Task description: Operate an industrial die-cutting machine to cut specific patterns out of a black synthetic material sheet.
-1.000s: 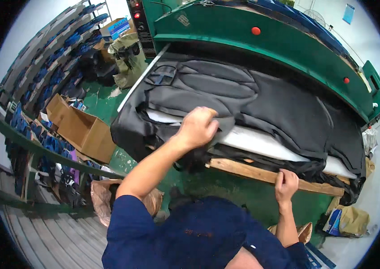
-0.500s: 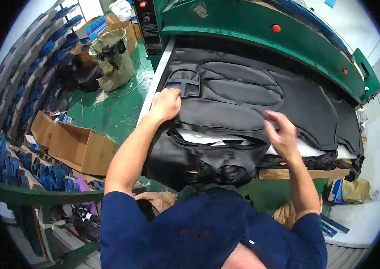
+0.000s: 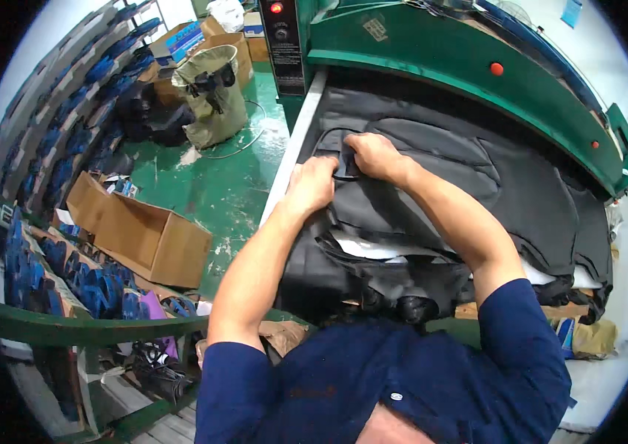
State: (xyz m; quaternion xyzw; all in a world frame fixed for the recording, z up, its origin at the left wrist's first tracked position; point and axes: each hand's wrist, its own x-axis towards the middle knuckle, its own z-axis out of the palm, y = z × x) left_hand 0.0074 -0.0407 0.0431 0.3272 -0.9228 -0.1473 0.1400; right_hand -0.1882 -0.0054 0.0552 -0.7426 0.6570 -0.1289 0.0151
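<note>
A small arch-shaped cutting die (image 3: 346, 154) with a cross strip stands on a black sheet (image 3: 421, 189) of leather-like material. My left hand (image 3: 312, 185) grips its near left side, fingers curled. Across from it, my right hand (image 3: 375, 155) has its fingers closed on the right side of the die. Parts of the die are hidden behind both hands. Long rounded outlines are cut or pressed into the sheet around it, partly covered by my right forearm. At the near edge, white backing (image 3: 365, 246) shows under the bunched black material.
A green press beam (image 3: 440, 55) with red buttons spans the back. A metal rail (image 3: 295, 148) borders the bed's left side. Left on the floor are an open cardboard box (image 3: 140, 237) and an olive sack (image 3: 214, 96). Racks of blue dies (image 3: 77, 118) line the far left.
My right hand has moved left across the sheet and taken hold of the die beside my left hand. The view has shifted, so the scene sits further right.
</note>
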